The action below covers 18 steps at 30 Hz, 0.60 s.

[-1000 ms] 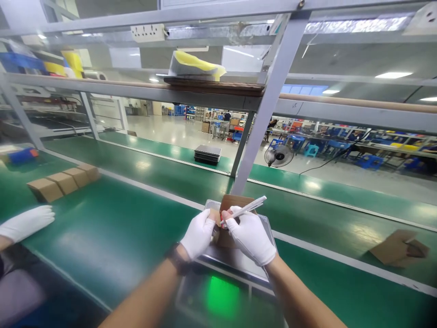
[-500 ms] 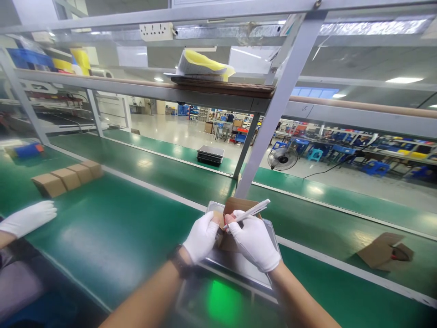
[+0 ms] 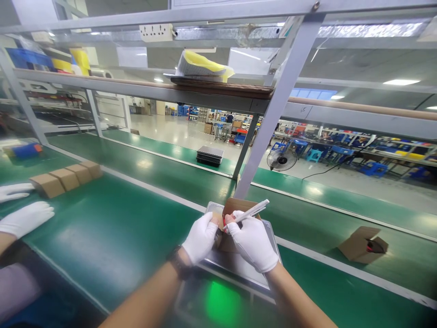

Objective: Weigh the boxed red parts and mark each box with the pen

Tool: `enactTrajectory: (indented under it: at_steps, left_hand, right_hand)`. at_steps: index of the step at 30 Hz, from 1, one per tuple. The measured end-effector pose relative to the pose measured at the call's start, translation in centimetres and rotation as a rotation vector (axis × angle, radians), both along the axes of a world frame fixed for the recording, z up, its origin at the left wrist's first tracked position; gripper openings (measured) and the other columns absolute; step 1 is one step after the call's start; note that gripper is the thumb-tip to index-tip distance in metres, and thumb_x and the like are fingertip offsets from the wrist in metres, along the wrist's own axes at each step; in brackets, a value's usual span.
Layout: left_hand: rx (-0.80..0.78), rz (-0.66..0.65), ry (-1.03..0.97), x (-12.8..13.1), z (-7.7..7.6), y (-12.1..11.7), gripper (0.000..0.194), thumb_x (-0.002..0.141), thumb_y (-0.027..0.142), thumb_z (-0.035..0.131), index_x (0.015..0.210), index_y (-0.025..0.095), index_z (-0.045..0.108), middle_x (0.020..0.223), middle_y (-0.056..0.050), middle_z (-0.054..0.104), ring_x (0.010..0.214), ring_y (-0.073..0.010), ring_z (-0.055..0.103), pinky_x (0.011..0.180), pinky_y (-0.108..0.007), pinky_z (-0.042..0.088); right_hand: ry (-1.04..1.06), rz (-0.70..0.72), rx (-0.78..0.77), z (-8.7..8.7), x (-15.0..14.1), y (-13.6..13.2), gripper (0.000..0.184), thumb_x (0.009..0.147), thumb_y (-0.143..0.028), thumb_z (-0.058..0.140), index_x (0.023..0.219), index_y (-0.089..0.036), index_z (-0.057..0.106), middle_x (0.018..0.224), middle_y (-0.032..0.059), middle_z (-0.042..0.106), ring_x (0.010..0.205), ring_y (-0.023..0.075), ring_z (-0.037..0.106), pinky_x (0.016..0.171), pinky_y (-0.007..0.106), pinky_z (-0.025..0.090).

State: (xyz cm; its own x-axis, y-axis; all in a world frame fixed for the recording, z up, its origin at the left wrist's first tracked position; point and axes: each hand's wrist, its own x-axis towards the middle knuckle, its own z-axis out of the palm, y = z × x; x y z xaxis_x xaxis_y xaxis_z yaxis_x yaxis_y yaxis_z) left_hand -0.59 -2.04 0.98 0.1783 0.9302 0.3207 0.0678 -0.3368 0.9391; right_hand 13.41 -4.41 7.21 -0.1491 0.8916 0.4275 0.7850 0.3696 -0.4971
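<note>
In the head view, an open cardboard box [image 3: 239,206] sits on a silver flat-topped plate [image 3: 235,270], between my gloved hands. My left hand [image 3: 200,238] is closed, its thumb and fingers pinching the box's left flap. My right hand [image 3: 255,241] is closed round a slim white pen-like tool [image 3: 253,209], which slants up to the right. The fingertips of that hand are at the box opening, by a small red part [image 3: 224,221]. My hands and the flaps hide most of the box's contents.
A row of closed cardboard boxes [image 3: 68,178] stands at the left, by a co-worker's gloved hands [image 3: 29,219]. Another open box [image 3: 362,246] lies on the belt [image 3: 317,228] at right. A metal post [image 3: 273,109] rises just beyond my hands.
The open box on the right has shifted left along the belt. A co-worker's second hand has come into view beside the box row. My hands have barely moved.
</note>
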Motion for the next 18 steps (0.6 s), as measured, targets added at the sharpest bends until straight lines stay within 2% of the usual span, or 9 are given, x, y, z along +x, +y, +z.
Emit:
enactTrajectory:
  at_steps: [6, 8, 10, 12, 14, 15, 17, 18]
  left_hand:
    - [-0.021, 0.017, 0.002, 0.3, -0.2, 0.2, 0.033, 0.089, 0.043, 0.038, 0.084, 0.018, 0.059, 0.078, -0.003, 0.062, 0.069, -0.0161, 0.054, 0.064, -0.027, 0.042]
    - [-0.022, 0.025, 0.001, 0.2, -0.2, 0.2, 0.032, 0.088, 0.043, 0.039, 0.081, 0.018, 0.058, 0.075, -0.003, 0.061, 0.068, -0.0162, 0.054, 0.065, -0.027, 0.042]
    - [-0.03, -0.001, -0.007, -0.2, -0.2, 0.2, 0.033, 0.088, 0.044, 0.038, 0.082, 0.018, 0.058, 0.075, -0.003, 0.062, 0.07, -0.0167, 0.055, 0.066, -0.028, 0.043]
    - [-0.061, -0.019, -0.035, -0.6, -0.3, 0.1, 0.035, 0.087, 0.047, 0.04, 0.089, 0.017, 0.058, 0.084, -0.006, 0.064, 0.076, -0.0182, 0.058, 0.07, -0.029, 0.045]
    - [-0.1, -0.015, -0.097, -0.5, -0.2, -0.1, 0.04, 0.08, 0.049, 0.053, 0.105, 0.017, 0.055, 0.1, -0.01, 0.064, 0.092, -0.0216, 0.059, 0.078, -0.031, 0.047]
    - [-0.112, -0.023, -0.125, -0.1, -0.1, -0.3, 0.051, 0.073, 0.048, 0.063, 0.112, 0.017, 0.051, 0.109, -0.012, 0.061, 0.1, -0.0238, 0.058, 0.083, -0.033, 0.047]
    - [-0.121, -0.108, -0.12, 1.1, 0.5, -0.7, 0.07, 0.06, 0.04, 0.076, 0.12, 0.019, 0.047, 0.12, -0.014, 0.057, 0.109, -0.0275, 0.054, 0.088, -0.037, 0.046]
    - [-0.119, -0.162, -0.081, 1.9, 0.8, -0.9, 0.071, 0.057, 0.038, 0.078, 0.119, 0.019, 0.048, 0.12, -0.014, 0.058, 0.108, -0.0287, 0.055, 0.088, -0.038, 0.047]
  right_hand:
    - [0.01, -0.035, 0.048, 0.1, -0.2, 0.1, 0.034, 0.088, -0.035, 0.043, 0.059, -0.021, 0.053, 0.061, -0.0009, 0.059, 0.062, 0.0159, 0.055, 0.061, 0.025, 0.036]
    - [0.073, -0.028, 0.065, -0.1, 0.1, 0.0, 0.035, 0.087, -0.036, 0.045, 0.057, -0.021, 0.052, 0.059, -0.0001, 0.058, 0.06, 0.0162, 0.054, 0.06, 0.026, 0.036]
    - [0.244, -0.027, 0.059, -0.7, 0.7, -0.3, 0.036, 0.087, -0.039, 0.047, 0.058, -0.02, 0.052, 0.058, 0.0006, 0.057, 0.058, 0.016, 0.053, 0.059, 0.026, 0.037]
    - [0.519, -0.036, 0.045, -1.7, 1.5, -1.1, 0.033, 0.087, -0.043, 0.051, 0.065, -0.019, 0.055, 0.059, 0.0006, 0.057, 0.055, 0.0146, 0.052, 0.054, 0.025, 0.039]
    - [0.791, -0.058, 0.073, -3.0, 2.3, -2.0, 0.029, 0.087, -0.045, 0.053, 0.078, -0.018, 0.058, 0.061, 0.0002, 0.056, 0.05, 0.0123, 0.048, 0.047, 0.023, 0.037]
    - [0.887, -0.068, 0.099, -3.5, 2.6, -2.5, 0.027, 0.087, -0.045, 0.053, 0.086, -0.018, 0.059, 0.063, 0.0002, 0.056, 0.048, 0.0112, 0.046, 0.044, 0.022, 0.036]
    - [0.998, -0.087, 0.145, -4.4, 2.9, -3.2, 0.029, 0.087, -0.043, 0.054, 0.101, -0.018, 0.059, 0.067, 0.0009, 0.059, 0.046, 0.0099, 0.044, 0.041, 0.021, 0.034]
    - [1.028, -0.093, 0.155, -4.5, 3.0, -3.4, 0.031, 0.087, -0.043, 0.054, 0.105, -0.018, 0.058, 0.07, 0.0018, 0.06, 0.046, 0.0096, 0.044, 0.041, 0.021, 0.034]
